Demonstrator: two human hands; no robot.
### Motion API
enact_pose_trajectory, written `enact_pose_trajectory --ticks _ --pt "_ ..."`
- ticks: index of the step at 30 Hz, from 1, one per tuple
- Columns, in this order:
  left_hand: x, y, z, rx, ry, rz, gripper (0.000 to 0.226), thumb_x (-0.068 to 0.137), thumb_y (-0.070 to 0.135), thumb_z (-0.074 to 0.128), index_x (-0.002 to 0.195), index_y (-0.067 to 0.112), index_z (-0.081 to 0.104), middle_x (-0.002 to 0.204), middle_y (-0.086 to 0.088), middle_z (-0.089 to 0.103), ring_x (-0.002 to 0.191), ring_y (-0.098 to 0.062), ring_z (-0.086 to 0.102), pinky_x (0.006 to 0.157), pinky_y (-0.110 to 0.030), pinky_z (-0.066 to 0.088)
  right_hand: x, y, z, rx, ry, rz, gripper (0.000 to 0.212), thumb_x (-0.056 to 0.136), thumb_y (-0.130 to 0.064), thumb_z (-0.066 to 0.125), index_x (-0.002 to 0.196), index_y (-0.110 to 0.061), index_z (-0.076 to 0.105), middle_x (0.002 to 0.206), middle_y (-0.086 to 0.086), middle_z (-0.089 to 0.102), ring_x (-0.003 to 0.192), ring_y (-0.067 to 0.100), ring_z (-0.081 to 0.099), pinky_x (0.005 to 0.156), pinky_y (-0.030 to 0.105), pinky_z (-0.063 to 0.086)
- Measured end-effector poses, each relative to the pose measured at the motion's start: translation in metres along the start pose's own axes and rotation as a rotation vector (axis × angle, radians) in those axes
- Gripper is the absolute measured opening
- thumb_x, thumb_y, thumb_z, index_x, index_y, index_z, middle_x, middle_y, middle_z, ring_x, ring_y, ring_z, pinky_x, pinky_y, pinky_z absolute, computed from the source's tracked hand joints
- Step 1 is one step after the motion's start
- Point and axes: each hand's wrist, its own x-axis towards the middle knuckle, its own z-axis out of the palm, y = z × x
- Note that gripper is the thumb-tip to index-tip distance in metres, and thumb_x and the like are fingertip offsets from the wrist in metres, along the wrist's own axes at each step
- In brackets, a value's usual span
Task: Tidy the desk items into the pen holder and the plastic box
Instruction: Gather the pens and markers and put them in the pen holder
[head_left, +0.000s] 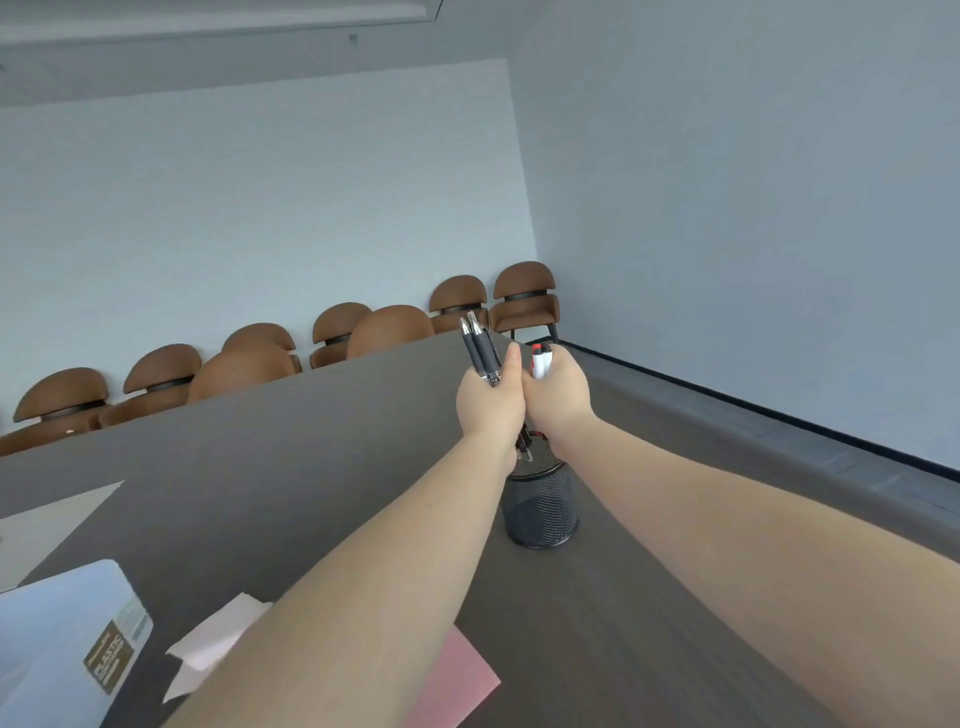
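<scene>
A black mesh pen holder (540, 506) stands on the dark grey desk (322, 467). Right above it, my left hand (488, 405) is closed around a bundle of black pens (480, 353), tips pointing up and away; their lower ends reach the holder's rim. Touching it on the right, my right hand (558, 397) grips white markers with red and black caps (541, 361). A clear plastic box (67, 649) with a dark label sits at the lower left. My forearms hide part of the desk.
White folded paper (215, 644) and a pink sheet (457, 675) lie near the desk's front, under my left forearm. Another white sheet (47, 525) lies at the left edge. Brown chairs (332, 332) line the far side of the desk and the wall.
</scene>
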Motion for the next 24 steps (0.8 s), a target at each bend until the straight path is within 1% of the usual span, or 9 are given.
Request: enact_pose_trajectory --ticks 4,7,10,12,14,16,18,20,24 --pt "0.013 -0.018 0.011 0.047 0.020 -0.039 0.031 0.089 0.042 0.059 0.100 0.013 0.055 0.093 -0.004 0.063 0.090 -0.024 0.061 0.078 -0.030 0.047 0.013 0.021 0.001 -0.062 -0.045 0.058 0.028 0.091 -0.023 0.054 0.069 -0.018 0.037 0.066 -0.001 0.045 0.055 0.013 0.040 0.050 0.024 0.036" --pt "0.017 -0.030 0.008 0.083 0.013 -0.044 0.036 0.089 0.039 0.060 0.110 0.011 0.054 0.102 -0.007 0.064 0.094 -0.025 0.061 0.083 -0.033 0.048 0.016 0.031 0.000 -0.159 -0.092 0.043 0.028 0.091 -0.015 0.048 0.068 -0.016 0.034 0.066 -0.002 0.041 0.057 0.015 0.036 0.050 0.024 0.031" --pt "0.020 -0.035 0.003 0.108 -0.002 -0.060 0.041 0.087 0.037 0.063 0.112 0.007 0.052 0.108 -0.013 0.065 0.099 -0.028 0.064 0.088 -0.038 0.051 0.014 0.030 -0.001 -0.249 -0.123 0.009 0.005 0.090 -0.012 0.048 0.085 -0.012 0.048 0.077 -0.002 0.049 0.075 0.019 0.047 0.066 0.026 0.040" --pt "0.022 -0.035 0.000 0.153 -0.033 -0.067 0.046 0.086 0.037 0.064 0.117 0.007 0.049 0.117 -0.014 0.062 0.103 -0.028 0.062 0.086 -0.036 0.049 0.012 0.029 -0.002 -0.271 -0.145 0.017 0.012 0.089 -0.010 0.049 0.099 -0.011 0.054 0.091 0.003 0.058 0.090 0.024 0.057 0.078 0.033 0.048" --pt "0.022 -0.031 -0.003 0.189 -0.073 -0.068 0.060 0.085 0.038 0.066 0.132 0.009 0.042 0.128 -0.008 0.055 0.105 -0.023 0.055 0.086 -0.031 0.042 0.010 0.027 -0.001 -0.273 -0.152 0.007 0.020 0.085 -0.004 0.049 0.102 -0.010 0.056 0.098 0.008 0.063 0.097 0.028 0.063 0.086 0.039 0.053" --pt "0.021 -0.026 -0.007 0.193 -0.088 -0.059 0.069 0.086 0.039 0.066 0.141 0.013 0.035 0.136 -0.006 0.050 0.112 -0.020 0.052 0.093 -0.030 0.041 0.007 0.024 0.000 -0.284 -0.144 -0.029 0.025 0.084 -0.001 0.048 0.106 -0.008 0.058 0.098 0.009 0.065 0.096 0.028 0.064 0.088 0.038 0.053" --pt "0.017 -0.021 -0.014 0.218 -0.071 -0.036 0.064 0.088 0.037 0.061 0.143 0.015 0.036 0.143 -0.005 0.046 0.124 -0.023 0.050 0.103 -0.035 0.041 0.005 0.020 -0.001 -0.305 -0.143 -0.064 0.024 0.086 -0.003 0.050 0.107 -0.007 0.060 0.095 0.005 0.063 0.092 0.022 0.060 0.084 0.032 0.049" --pt "0.010 -0.016 -0.025 0.238 -0.029 -0.006 0.054 0.092 0.035 0.055 0.140 0.015 0.040 0.140 -0.004 0.049 0.122 -0.024 0.051 0.099 -0.033 0.042 0.003 0.014 -0.002 -0.318 -0.143 -0.092 0.019 0.087 -0.007 0.054 0.104 -0.009 0.061 0.094 0.003 0.064 0.090 0.019 0.058 0.083 0.030 0.048" --pt "-0.005 -0.007 -0.069 0.403 0.013 0.011 0.029 0.094 0.027 0.051 0.120 0.015 0.055 0.112 -0.001 0.057 0.094 -0.021 0.050 0.081 -0.030 0.040 -0.011 -0.002 -0.002 -0.329 -0.138 -0.160 0.008 0.087 -0.021 0.061 0.093 -0.016 0.059 0.076 -0.011 0.053 0.082 0.018 0.056 0.082 0.037 0.052"
